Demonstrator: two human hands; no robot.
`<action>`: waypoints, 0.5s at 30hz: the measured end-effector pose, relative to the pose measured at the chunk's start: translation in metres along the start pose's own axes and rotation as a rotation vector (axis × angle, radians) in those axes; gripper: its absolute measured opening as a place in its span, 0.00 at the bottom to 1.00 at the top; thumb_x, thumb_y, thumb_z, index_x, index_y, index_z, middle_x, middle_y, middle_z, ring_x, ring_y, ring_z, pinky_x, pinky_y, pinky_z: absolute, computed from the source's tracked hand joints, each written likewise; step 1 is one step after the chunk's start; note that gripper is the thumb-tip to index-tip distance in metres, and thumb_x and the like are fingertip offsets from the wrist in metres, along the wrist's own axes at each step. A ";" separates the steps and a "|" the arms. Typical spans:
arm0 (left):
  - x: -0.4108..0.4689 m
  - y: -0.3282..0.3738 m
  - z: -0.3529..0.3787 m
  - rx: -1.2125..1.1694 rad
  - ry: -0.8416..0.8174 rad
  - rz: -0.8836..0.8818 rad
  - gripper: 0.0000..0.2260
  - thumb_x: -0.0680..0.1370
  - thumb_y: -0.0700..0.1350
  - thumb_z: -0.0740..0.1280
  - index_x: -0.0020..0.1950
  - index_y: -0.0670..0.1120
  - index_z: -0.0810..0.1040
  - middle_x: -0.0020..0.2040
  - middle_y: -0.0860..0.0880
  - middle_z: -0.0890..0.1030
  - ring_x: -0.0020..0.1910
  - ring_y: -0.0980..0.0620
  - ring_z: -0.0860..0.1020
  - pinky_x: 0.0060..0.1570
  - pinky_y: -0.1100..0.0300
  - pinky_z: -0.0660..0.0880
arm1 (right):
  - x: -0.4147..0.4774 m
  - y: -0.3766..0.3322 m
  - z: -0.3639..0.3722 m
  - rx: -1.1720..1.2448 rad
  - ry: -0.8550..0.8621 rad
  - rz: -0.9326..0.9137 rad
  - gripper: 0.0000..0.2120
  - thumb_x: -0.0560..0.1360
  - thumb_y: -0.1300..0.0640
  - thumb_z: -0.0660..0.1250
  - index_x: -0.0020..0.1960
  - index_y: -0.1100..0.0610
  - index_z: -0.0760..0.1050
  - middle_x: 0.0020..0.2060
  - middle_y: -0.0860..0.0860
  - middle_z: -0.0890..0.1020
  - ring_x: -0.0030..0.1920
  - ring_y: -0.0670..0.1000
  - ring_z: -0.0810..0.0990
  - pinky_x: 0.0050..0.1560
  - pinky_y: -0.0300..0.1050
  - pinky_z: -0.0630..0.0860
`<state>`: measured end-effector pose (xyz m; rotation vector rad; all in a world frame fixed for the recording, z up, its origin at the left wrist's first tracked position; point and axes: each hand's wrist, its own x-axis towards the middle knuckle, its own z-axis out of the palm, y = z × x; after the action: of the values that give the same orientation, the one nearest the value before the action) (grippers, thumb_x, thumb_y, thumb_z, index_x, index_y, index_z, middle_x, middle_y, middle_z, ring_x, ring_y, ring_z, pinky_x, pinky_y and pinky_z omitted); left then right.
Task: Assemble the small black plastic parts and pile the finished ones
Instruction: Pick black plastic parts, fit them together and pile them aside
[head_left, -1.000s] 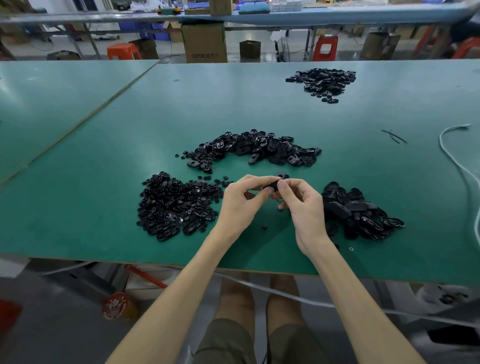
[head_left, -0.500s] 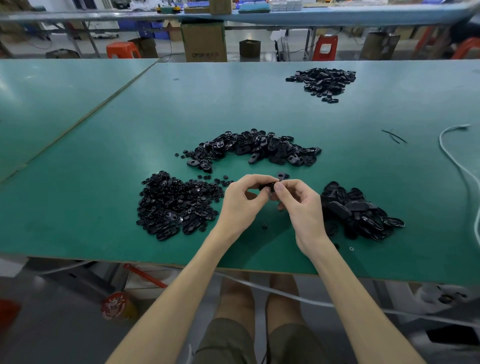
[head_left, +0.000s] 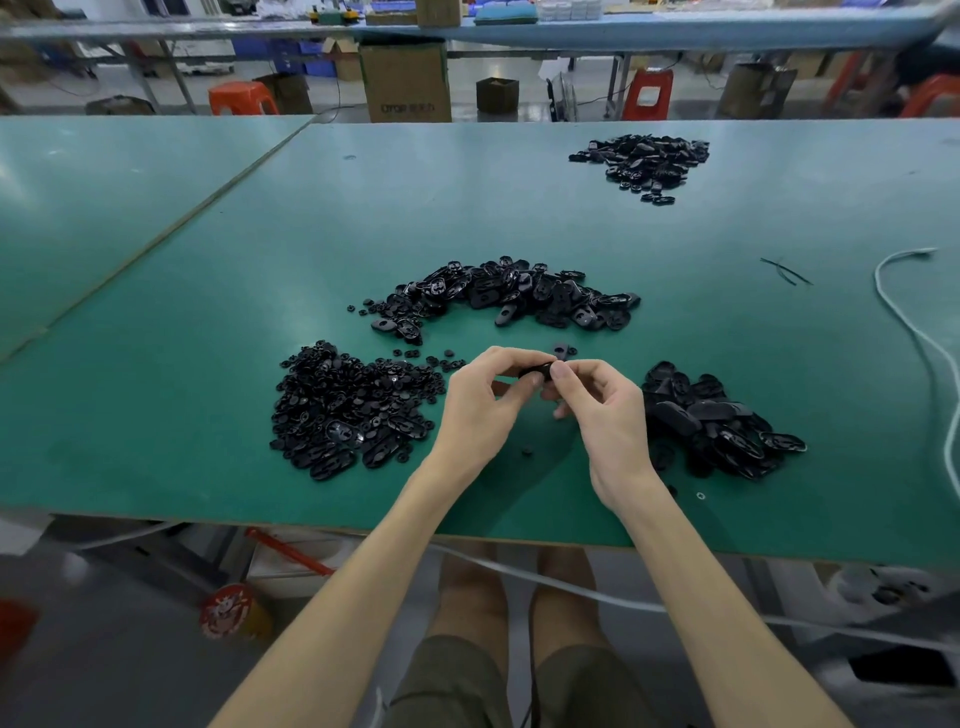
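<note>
While the green bench (head_left: 156, 415) is carrying several heaps of black pieces, the left pile (head_left: 343, 410), made of small flat bits, is sitting near the front edge, just left of the hands. The left hand (head_left: 483, 405) is hovering above the bench beside that pile. Its grip is closing narrowly on a part (head_left: 537, 371), with thumb and forefinger curling round the part's left end. The part is being held in the air between both hands, above a bare patch of bench where a loose bit (head_left: 527, 452) is lying. The right hand (head_left: 608, 415) is meeting it from the other side. Its grip is pinching the same part between thumb tip and forefinger, and the other fingers are curling loosely underneath. Beyond the hands, the middle pile (head_left: 509, 296) is stretching in an arc across the bench. Just right of the right hand, the right pile (head_left: 717, 421) of larger oval shells is lying, partly hidden by the wrist. Farther back and to the right, a far pile (head_left: 644, 161) is resting well apart from the others. At the right edge a white cable (head_left: 904, 322) is trailing along the bench.
</note>
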<state>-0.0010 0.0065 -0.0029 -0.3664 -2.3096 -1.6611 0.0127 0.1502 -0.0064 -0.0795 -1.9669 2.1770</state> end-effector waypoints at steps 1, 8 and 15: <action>0.000 0.001 -0.001 -0.010 0.000 -0.003 0.10 0.79 0.36 0.71 0.57 0.46 0.86 0.52 0.52 0.86 0.52 0.54 0.83 0.53 0.47 0.80 | 0.000 0.000 0.000 0.005 0.004 0.001 0.06 0.80 0.58 0.72 0.51 0.61 0.82 0.40 0.55 0.86 0.37 0.48 0.80 0.42 0.40 0.79; -0.001 0.003 -0.001 -0.004 -0.009 -0.028 0.10 0.79 0.34 0.70 0.56 0.45 0.85 0.52 0.51 0.86 0.52 0.52 0.83 0.53 0.46 0.81 | 0.000 0.000 0.000 -0.010 -0.023 0.005 0.02 0.80 0.60 0.72 0.49 0.59 0.81 0.40 0.51 0.86 0.37 0.43 0.81 0.40 0.36 0.77; 0.000 0.004 -0.002 -0.081 0.070 -0.049 0.08 0.78 0.37 0.73 0.55 0.46 0.85 0.49 0.53 0.87 0.50 0.54 0.84 0.54 0.48 0.81 | 0.002 0.004 0.000 -0.010 -0.040 0.005 0.04 0.79 0.63 0.72 0.53 0.56 0.80 0.47 0.51 0.86 0.46 0.49 0.84 0.41 0.40 0.79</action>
<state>0.0009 0.0060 0.0012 -0.2657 -2.2226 -1.7656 0.0108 0.1501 -0.0100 -0.0426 -2.0013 2.1882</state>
